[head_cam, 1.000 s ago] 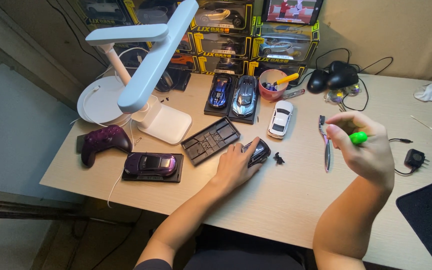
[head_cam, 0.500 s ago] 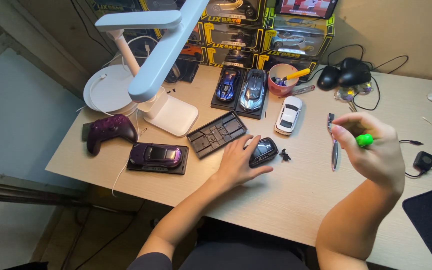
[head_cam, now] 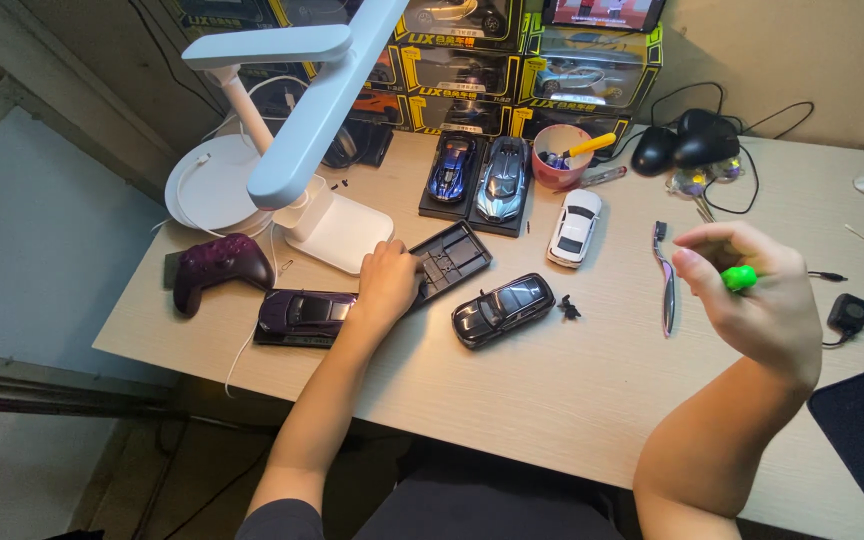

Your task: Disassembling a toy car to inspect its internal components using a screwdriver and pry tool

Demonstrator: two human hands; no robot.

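My left hand (head_cam: 386, 282) lies on the desk with its fingers curled over the left end of a black plastic display base (head_cam: 455, 256). To its right stands a black model car (head_cam: 504, 308), free of the hand, and beside that car lies a small black part (head_cam: 569, 308). My right hand (head_cam: 757, 300) is raised above the desk and pinches a small green-handled screwdriver (head_cam: 739, 277). Just left of that hand, a slim purple-grey tool (head_cam: 666, 285) lies flat on the wood.
A purple car on its base (head_cam: 302, 312), a dark game controller (head_cam: 217, 268) and a white desk lamp (head_cam: 302, 110) fill the left. Blue (head_cam: 450, 168), silver (head_cam: 502, 180) and white (head_cam: 574, 225) cars, a pink cup (head_cam: 562, 155), computer mice (head_cam: 692, 140) and boxed cars stand behind.
My left hand has let go of the black car and moved left onto the black display base. The car sits uncovered. My right hand still holds the screwdriver.
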